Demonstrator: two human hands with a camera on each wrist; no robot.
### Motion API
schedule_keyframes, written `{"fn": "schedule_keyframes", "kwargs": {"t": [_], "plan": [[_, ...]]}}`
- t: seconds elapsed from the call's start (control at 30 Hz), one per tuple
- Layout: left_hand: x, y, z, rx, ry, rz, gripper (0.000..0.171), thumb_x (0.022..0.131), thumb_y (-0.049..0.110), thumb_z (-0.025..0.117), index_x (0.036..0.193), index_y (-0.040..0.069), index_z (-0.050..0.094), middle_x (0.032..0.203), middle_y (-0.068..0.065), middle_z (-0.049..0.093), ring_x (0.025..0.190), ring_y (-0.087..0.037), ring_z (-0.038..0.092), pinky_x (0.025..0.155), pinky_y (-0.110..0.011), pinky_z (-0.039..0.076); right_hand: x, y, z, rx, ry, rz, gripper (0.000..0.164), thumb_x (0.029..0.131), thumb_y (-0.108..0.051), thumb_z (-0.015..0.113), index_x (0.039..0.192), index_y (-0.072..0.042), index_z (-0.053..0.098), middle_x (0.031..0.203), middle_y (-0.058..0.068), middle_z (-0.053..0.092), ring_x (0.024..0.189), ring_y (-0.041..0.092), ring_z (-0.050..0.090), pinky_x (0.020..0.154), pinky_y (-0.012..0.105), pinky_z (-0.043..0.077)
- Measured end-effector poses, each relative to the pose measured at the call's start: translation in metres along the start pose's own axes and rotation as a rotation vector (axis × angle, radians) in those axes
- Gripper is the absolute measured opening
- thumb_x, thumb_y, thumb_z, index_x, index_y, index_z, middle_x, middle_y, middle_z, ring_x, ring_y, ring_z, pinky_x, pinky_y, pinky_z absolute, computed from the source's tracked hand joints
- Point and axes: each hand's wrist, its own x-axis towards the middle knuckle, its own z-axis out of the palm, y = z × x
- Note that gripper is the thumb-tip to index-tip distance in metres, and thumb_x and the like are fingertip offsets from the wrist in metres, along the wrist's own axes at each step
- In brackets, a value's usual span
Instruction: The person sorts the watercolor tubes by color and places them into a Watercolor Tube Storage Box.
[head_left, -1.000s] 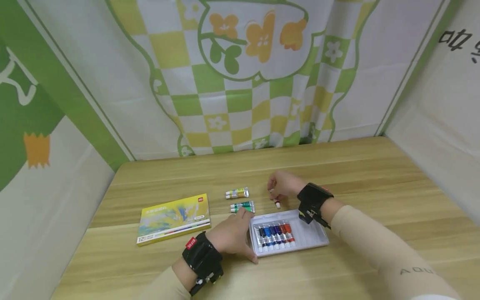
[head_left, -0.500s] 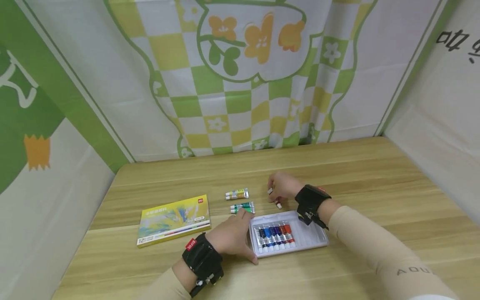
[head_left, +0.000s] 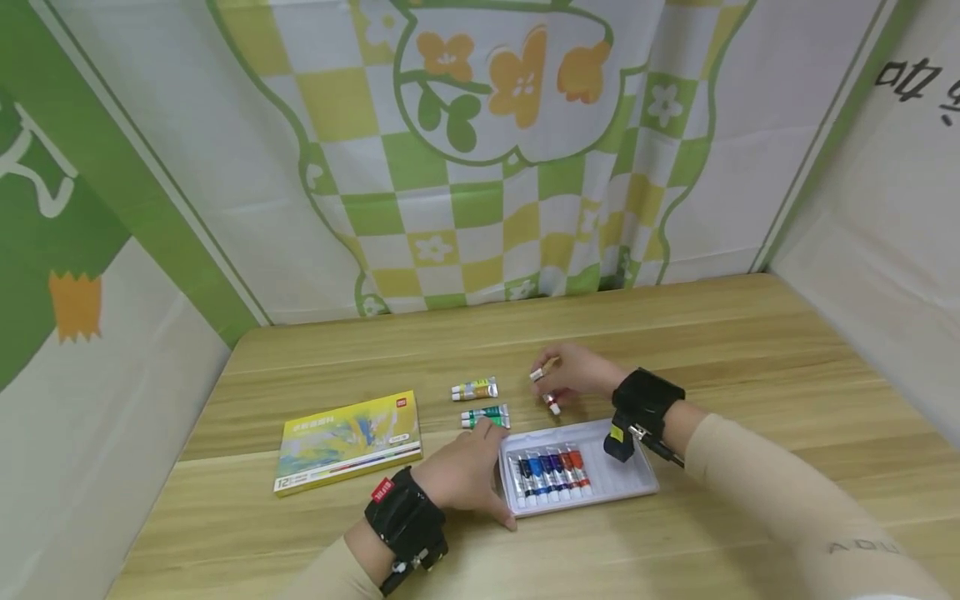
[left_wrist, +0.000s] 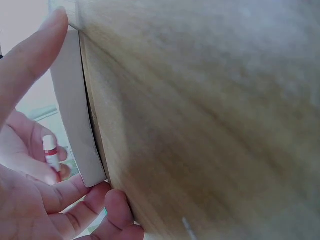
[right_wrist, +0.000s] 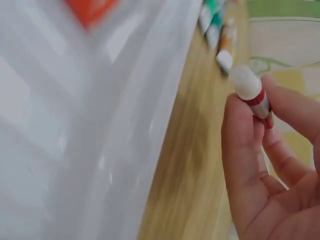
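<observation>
My left hand (head_left: 463,468) holds the left end of a white plastic tray (head_left: 626,479), thumb at the near corner and fingers at the far one. The tray's pale side wall (left_wrist: 77,110) lies between them in the left wrist view. Blue, purple and red paint tubes (head_left: 551,473) fill its left half in a row. Beyond the tray, my right hand (head_left: 577,371) pinches a white-capped paint tube with a red band (right_wrist: 257,100) between thumb and fingers. A second white cap with a tan body (head_left: 547,368) shows at the same fingers in the head view; its rest is hidden.
A yellow paint box (head_left: 348,442) lies on the wooden table (head_left: 315,542) at left. Two green tubes (head_left: 485,415) lie just behind my left hand, with yellow and ochre tubes (head_left: 475,388) farther back. A checked curtain (head_left: 480,208) hangs behind the table.
My right hand has turned at the wrist, and the tan-bodied tube at its fingers now shows more. The red-banded tube has shifted slightly with it. My left hand stays on the tray.
</observation>
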Motion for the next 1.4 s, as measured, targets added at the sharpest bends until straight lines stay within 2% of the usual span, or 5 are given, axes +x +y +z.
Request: {"fn": "schedule_keyframes", "kwargs": {"t": [0.4, 0.87, 1.0, 1.23, 1.4], "plan": [[0.001, 0.001, 0.000, -0.004, 0.003, 0.002, 0.115, 0.050, 0.055, 0.085, 0.138, -0.001, 0.037, 0.127, -0.012, 0.045, 0.113, -0.025, 0.051, 0.099, -0.037, 0.046, -0.049, 0.006, 0.007, 0.301, -0.087, 0.062, 0.036, 0.086, -0.016, 0.067, 0.116, 0.000, 0.055, 0.096, 0.011, 0.069, 0.075, 0.014, 0.064, 0.067, 0.028, 0.057], [0.001, 0.000, 0.002, -0.030, 0.016, 0.010, 0.116, 0.049, 0.051, 0.087, 0.138, -0.002, 0.036, 0.128, -0.014, 0.044, 0.115, -0.028, 0.050, 0.100, -0.039, 0.044, -0.092, 0.046, 0.015, 0.287, 0.011, 0.044, 0.028, 0.083, -0.013, 0.069, 0.104, 0.002, 0.060, 0.088, 0.008, 0.063, 0.077, 0.018, 0.064, 0.068, 0.032, 0.058], [0.001, 0.000, 0.003, -0.034, 0.024, 0.019, 0.115, 0.049, 0.051, 0.087, 0.137, -0.002, 0.036, 0.127, -0.013, 0.045, 0.114, -0.029, 0.050, 0.099, -0.040, 0.045, -0.094, 0.050, 0.016, 0.205, 0.029, 0.002, 0.026, 0.081, -0.014, 0.071, 0.101, 0.001, 0.062, 0.089, 0.008, 0.062, 0.079, 0.018, 0.063, 0.068, 0.032, 0.058], [0.002, 0.000, 0.004, -0.025, 0.009, 0.007, 0.117, 0.048, 0.053, 0.087, 0.138, -0.002, 0.035, 0.127, -0.014, 0.044, 0.114, -0.029, 0.051, 0.099, -0.039, 0.045, -0.098, 0.052, 0.013, -0.232, 0.147, -0.178, 0.022, 0.075, -0.020, 0.076, 0.095, -0.011, 0.070, 0.089, 0.000, 0.063, 0.075, 0.012, 0.054, 0.063, 0.022, 0.048], [0.002, -0.001, 0.003, -0.035, 0.009, -0.001, 0.117, 0.048, 0.052, 0.087, 0.138, -0.002, 0.036, 0.128, -0.013, 0.044, 0.114, -0.029, 0.051, 0.098, -0.040, 0.046, -0.101, 0.048, 0.014, -0.301, 0.126, -0.202, 0.025, 0.073, -0.022, 0.078, 0.096, -0.015, 0.072, 0.088, -0.003, 0.064, 0.075, 0.011, 0.053, 0.063, 0.021, 0.047]]}}
